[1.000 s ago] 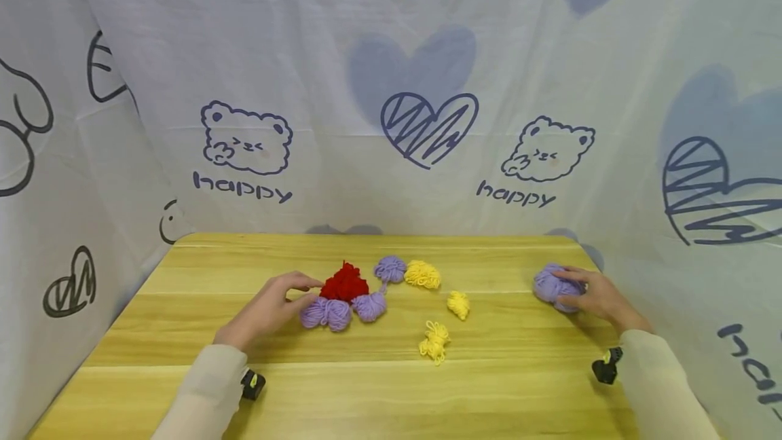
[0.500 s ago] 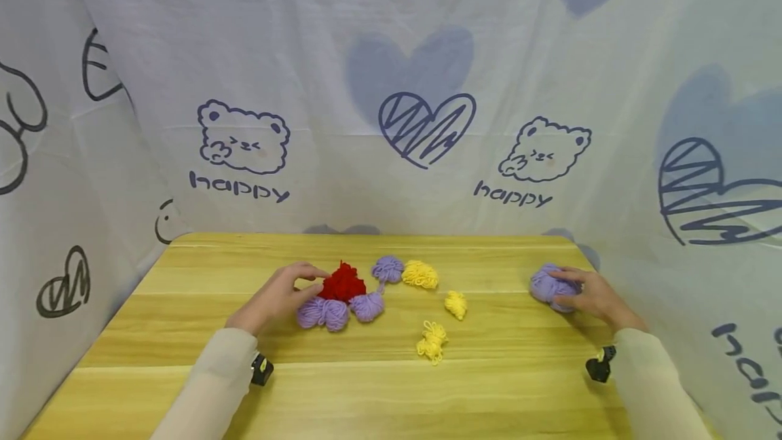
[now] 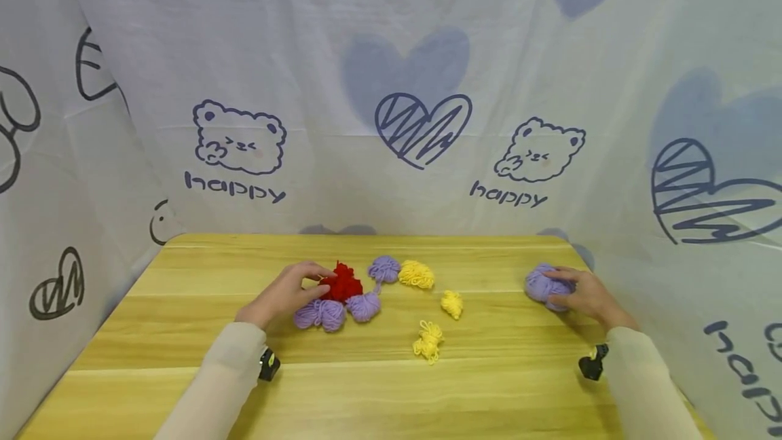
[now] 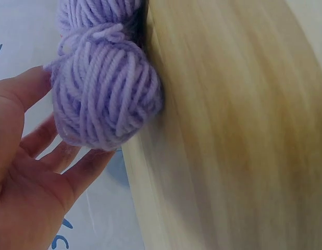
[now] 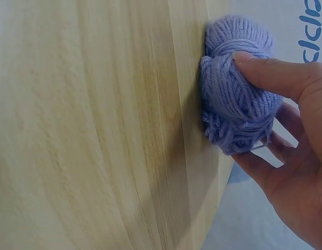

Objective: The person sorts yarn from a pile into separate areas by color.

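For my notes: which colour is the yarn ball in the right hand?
Lilac purple yarn ball; the right wrist view shows it best.

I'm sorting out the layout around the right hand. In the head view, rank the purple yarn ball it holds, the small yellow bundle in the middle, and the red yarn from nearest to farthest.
1. Purple yarn ball: far right of the table, gripped by the right hand.
2. Small yellow bundle: mid-table, left of that hand.
3. Red yarn: farther left, by the left hand.
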A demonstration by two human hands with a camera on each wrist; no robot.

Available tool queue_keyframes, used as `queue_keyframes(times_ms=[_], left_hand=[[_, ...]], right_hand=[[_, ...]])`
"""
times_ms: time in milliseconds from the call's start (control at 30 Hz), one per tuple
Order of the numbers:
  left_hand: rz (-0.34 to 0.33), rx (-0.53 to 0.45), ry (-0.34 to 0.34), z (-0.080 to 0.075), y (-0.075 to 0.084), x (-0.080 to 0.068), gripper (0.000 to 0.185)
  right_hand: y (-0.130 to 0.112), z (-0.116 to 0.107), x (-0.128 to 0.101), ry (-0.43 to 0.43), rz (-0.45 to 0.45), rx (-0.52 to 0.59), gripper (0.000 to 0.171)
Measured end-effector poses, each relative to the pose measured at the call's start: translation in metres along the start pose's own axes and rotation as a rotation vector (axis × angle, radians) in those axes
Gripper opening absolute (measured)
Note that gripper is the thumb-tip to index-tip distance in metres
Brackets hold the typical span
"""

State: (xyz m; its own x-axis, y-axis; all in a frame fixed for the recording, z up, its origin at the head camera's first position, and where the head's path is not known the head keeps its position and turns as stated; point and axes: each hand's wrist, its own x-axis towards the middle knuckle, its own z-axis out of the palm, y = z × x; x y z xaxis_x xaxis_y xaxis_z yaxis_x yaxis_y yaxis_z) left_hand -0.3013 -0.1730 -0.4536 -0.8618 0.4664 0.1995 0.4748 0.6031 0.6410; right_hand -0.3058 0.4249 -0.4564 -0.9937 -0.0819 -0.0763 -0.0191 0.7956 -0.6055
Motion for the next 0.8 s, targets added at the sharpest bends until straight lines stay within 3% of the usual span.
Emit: queue_keyframes(times_ms=[233, 467, 800], left_hand=[[-0.02, 0.005, -0.014, 0.0023, -0.0001, 0.0015, 0.029], [-0.096, -0.008, -0.036, 0.0056, -0.0002, 0.0047, 0.032], [-0.083, 0.012, -0.033, 0.0084, -0.0008, 0.0084, 0.033]], right_hand=[[0.0, -0.0009, 0.0008, -0.006, 0.024, 0.011, 0.065], [0.0006, 0.0, 0.0014, 0.011, 0.005, -0.007, 0.063], [0.0006, 0.0006, 0.0032, 0.016, 0.022, -0.014, 0.062]])
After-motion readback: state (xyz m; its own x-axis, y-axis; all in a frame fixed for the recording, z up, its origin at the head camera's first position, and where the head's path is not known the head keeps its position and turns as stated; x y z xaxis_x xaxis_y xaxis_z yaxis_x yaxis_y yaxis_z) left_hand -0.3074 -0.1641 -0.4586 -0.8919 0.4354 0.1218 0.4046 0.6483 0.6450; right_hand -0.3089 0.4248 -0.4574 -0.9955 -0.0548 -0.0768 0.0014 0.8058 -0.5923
